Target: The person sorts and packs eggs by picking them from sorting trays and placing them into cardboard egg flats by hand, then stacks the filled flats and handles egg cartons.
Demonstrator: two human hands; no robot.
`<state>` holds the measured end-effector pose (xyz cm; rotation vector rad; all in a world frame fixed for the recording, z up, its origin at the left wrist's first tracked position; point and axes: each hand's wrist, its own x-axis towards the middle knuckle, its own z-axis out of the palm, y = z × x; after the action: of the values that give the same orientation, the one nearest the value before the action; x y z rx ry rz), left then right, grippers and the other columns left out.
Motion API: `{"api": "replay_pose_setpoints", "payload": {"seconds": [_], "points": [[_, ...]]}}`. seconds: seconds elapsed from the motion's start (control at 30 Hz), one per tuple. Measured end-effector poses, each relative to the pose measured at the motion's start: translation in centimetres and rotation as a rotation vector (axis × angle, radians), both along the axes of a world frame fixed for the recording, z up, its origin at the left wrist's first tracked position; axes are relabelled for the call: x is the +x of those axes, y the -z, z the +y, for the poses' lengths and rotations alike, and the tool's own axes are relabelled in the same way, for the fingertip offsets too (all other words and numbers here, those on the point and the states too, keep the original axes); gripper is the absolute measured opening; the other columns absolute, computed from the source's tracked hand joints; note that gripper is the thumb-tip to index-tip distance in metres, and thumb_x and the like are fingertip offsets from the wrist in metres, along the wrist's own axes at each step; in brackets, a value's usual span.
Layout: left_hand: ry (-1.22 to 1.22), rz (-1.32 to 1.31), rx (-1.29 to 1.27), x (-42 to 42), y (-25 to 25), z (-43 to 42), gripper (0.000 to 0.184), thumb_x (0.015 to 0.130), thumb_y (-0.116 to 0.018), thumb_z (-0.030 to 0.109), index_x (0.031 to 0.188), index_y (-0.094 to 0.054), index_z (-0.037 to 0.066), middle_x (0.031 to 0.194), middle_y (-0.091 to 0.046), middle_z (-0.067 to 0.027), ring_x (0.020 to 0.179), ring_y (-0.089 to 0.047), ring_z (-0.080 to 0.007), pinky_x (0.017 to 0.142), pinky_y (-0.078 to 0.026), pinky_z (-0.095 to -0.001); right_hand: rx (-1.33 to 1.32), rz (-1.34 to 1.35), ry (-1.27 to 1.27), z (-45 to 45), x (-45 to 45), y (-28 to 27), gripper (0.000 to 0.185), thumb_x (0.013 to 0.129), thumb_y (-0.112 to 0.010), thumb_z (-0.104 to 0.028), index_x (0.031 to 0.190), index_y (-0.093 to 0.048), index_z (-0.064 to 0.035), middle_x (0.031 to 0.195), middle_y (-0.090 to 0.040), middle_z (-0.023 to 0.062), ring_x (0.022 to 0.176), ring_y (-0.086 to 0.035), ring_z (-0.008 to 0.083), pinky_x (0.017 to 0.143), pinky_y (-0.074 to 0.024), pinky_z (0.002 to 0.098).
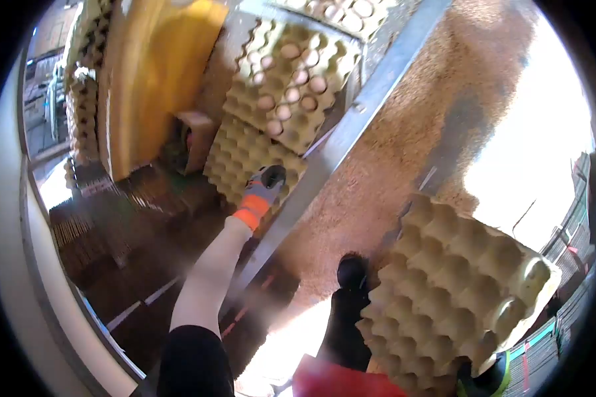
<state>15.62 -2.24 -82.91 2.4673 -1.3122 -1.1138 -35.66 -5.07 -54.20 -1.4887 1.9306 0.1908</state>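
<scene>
My left hand point(266, 182), in a grey and black glove with an orange cuff, is over an empty cardboard egg tray point(235, 155). Its fingers are curled, and anything inside them is hidden. Just beyond lies another egg tray point(245, 99), partly filled with several pale brown eggs point(293, 94). At the lower right, my right hand point(489, 378), mostly hidden, grips the lower edge of an egg tray point(444, 284). That tray is tilted up beside my body, its cups bare.
A metal rail point(338, 142) runs diagonally beside the trays. Right of it is a floor covered in brown litter point(377, 165). A yellow panel point(169, 73) and stacked egg trays point(85, 116) stand at left. More eggs point(351, 20) sit in a tray at top.
</scene>
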Motion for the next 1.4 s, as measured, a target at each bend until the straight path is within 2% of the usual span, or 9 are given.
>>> {"api": "replay_pose_setpoints", "payload": {"seconds": [0.17,0.23,0.57,0.6,0.73,1.0,1.1,1.2,1.4], "points": [[-0.687,0.512,-0.035,2.8,-0.3,-3.0,0.030,0.092,-0.064,0.020,0.121,-0.063,0.012,0.102,-0.068,-0.0027,0.076,-0.062,-0.0108,0.064,-0.051,-0.0284,-0.038,-0.059,0.084,0.5,-1.0,-1.0,0.034,0.074,-0.076,-0.015,0.097,-0.057,0.0003,0.083,-0.061,0.0174,0.075,-0.060,0.0323,0.070,-0.0492,0.0385],[-0.901,0.666,0.142,-0.6,-7.0,-4.7,0.036,0.092,-0.064,0.031,0.123,-0.063,0.013,0.110,-0.068,-0.0070,0.095,-0.064,-0.0163,0.081,-0.054,-0.0330,-0.050,-0.088,0.124,0.9,-1.7,-1.8,0.034,0.073,-0.076,-0.015,0.097,-0.057,0.0003,0.083,-0.061,0.0174,0.075,-0.060,0.0326,0.069,-0.0493,0.0386],[-0.780,0.301,-0.395,-8.0,-18.9,-5.6,0.021,0.091,-0.064,0.012,0.110,-0.066,0.004,0.105,-0.069,-0.0094,0.089,-0.065,-0.0244,0.076,-0.054,-0.0411,-0.197,-0.274,0.347,1.9,-4.6,-5.6,0.033,0.073,-0.076,-0.015,0.096,-0.057,-0.0001,0.082,-0.061,0.0174,0.074,-0.061,0.0340,0.068,-0.0494,0.0393],[-0.739,0.258,-0.398,-10.8,-20.9,-5.6,0.041,0.097,-0.056,0.021,0.133,-0.049,0.004,0.144,-0.043,-0.0106,0.121,-0.049,-0.0234,0.101,-0.043,-0.0362,-0.217,-0.285,0.452,2.2,-4.6,-5.3,0.031,0.074,-0.076,-0.017,0.094,-0.058,-0.0025,0.082,-0.061,0.0163,0.072,-0.060,0.0339,0.066,-0.0493,0.0394],[-0.308,-0.128,-0.378,-12.3,-21.4,-6.4,0.028,0.094,-0.062,0.017,0.118,-0.061,0.003,0.104,-0.066,-0.0059,0.092,-0.061,-0.0177,0.079,-0.050,-0.0283,-0.386,-0.525,0.789,3.8,-5.1,-2.1,0.031,0.072,-0.080,-0.014,0.087,-0.055,-0.0032,0.071,-0.050,0.0093,0.061,-0.052,0.0246,0.058,-0.0452,0.0356],[-0.443,1.314,-0.217,-26.5,-31.2,-11.8,0.056,0.100,-0.035,0.055,0.136,-0.048,0.014,0.136,-0.051,-0.0070,0.125,-0.047,-0.0241,0.109,-0.035,-0.0421,-0.196,-1.078,1.362,-1.3,-7.0,-10.3,0.032,0.085,-0.065,0.007,0.110,-0.047,-0.0021,0.083,-0.056,0.0012,0.066,-0.049,0.0059,0.052,-0.0384,0.0191],[-0.759,1.464,-0.084,-42.7,-54.3,-20.0,0.056,0.099,-0.041,0.052,0.135,-0.049,0.009,0.132,-0.055,-0.0087,0.119,-0.053,-0.0245,0.107,-0.038,-0.0399,-0.193,-1.171,1.194,-0.7,-9.5,-14.3,0.036,0.088,-0.064,0.002,0.120,-0.048,-0.0023,0.085,-0.060,0.0030,0.058,-0.048,0.0069,0.046,-0.0362,0.0208],[-0.495,0.866,-0.252,-41.1,-52.8,-19.1,0.049,0.094,-0.061,0.025,0.137,-0.048,0.005,0.125,-0.059,-0.0051,0.110,-0.057,-0.0157,0.098,-0.045,-0.0326,-0.390,-1.125,1.199,-4.4,-9.8,-19.7,0.047,0.090,-0.064,-0.001,0.133,-0.043,-0.0011,0.090,-0.062,0.0053,0.059,-0.050,0.0076,0.045,-0.0368,0.0212],[-0.273,0.927,-0.501,-43.9,-66.8,-22.4,0.049,0.091,-0.066,0.009,0.135,-0.048,0.002,0.120,-0.060,-0.0030,0.107,-0.055,-0.0111,0.092,-0.047,-0.0280,-0.399,-1.037,1.096,-10.7,-13.8,-32.2,0.052,0.090,-0.064,-0.002,0.136,-0.041,0.0046,0.116,-0.059,0.0108,0.090,-0.059,0.0144,0.066,-0.0497,0.0250]]}}
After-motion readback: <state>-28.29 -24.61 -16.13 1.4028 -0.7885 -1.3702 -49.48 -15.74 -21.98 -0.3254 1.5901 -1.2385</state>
